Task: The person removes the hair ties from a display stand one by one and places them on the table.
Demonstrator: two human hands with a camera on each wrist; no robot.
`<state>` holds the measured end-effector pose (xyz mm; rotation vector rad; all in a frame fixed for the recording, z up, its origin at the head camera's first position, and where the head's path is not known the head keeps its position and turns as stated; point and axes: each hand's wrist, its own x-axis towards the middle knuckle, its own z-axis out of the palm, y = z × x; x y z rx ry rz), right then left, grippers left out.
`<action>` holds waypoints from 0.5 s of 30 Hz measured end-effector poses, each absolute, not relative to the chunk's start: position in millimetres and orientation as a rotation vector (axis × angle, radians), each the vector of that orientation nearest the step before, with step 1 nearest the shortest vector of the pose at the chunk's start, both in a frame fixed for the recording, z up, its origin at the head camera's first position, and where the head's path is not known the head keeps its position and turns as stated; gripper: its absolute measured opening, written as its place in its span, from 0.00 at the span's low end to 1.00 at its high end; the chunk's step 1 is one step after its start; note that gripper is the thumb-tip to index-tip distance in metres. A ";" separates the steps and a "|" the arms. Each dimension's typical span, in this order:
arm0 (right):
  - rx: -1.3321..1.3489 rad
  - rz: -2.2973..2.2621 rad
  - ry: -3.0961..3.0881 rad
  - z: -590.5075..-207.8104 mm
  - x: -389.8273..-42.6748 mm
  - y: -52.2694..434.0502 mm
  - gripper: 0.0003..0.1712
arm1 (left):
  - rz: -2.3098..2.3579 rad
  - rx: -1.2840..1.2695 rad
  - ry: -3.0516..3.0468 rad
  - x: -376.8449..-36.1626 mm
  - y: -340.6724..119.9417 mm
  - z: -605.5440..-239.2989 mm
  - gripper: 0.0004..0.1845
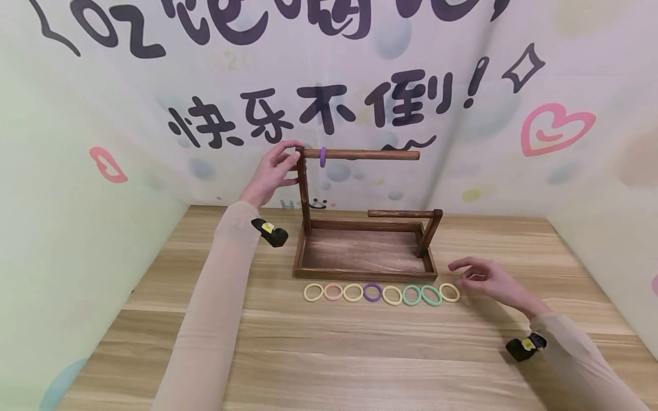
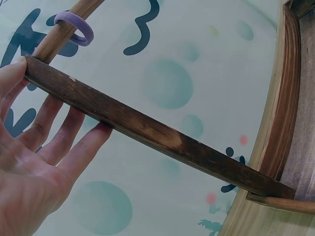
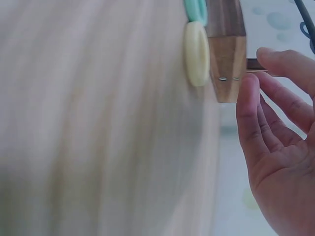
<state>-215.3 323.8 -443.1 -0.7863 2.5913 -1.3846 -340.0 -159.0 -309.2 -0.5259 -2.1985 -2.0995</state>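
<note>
My left hand (image 1: 274, 171) holds the top of the tall post (image 2: 113, 110) of a dark wooden rack, thumb at its upper end and fingertips along its side. A purple ring (image 1: 323, 157) hangs on the rack's upper bar (image 1: 370, 154), close to that post. My right hand (image 1: 490, 283) hovers at the right end of a row of rings, its fingers loosely bent with nothing between them. Nearest to it lies a yellow ring (image 1: 449, 293), with a green ring (image 1: 431, 295) beside it. In the right wrist view, the fingertips overlap the corner of the rack's tray (image 3: 229, 69).
The row in front of the tray also has a purple ring (image 1: 372, 292), a pink ring (image 1: 333, 291) and more yellow and green ones on the wooden table (image 1: 360, 354). A shorter post (image 1: 429, 234) carries a lower bar (image 1: 401, 214). A printed curtain (image 1: 329, 68) hangs behind.
</note>
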 end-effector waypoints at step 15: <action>-0.736 -1.492 2.606 -421.5 -224.7 316.8 0.18 | -2.113 -0.512 -2.199 -339.4 -158.8 -308.8 0.13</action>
